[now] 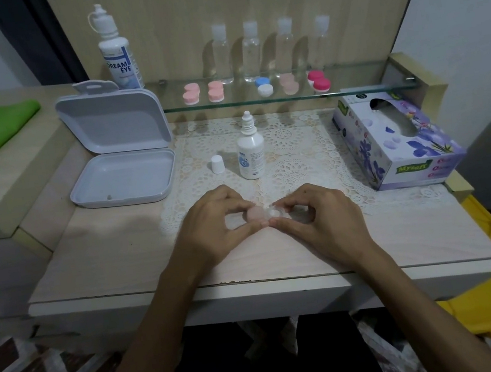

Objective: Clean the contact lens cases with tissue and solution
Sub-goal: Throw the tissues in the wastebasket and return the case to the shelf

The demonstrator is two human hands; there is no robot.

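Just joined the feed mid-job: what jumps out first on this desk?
Both hands, left hand and right hand, pinch a pale pink lens case at the desk's front centre. Behind them stands an uncapped solution bottle. On the glass shelf, a row of colourful lens cases.

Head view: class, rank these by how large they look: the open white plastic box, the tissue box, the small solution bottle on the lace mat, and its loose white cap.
1. open white plastic box
2. tissue box, nearly as large, so this order is unsure
3. small solution bottle
4. loose white cap
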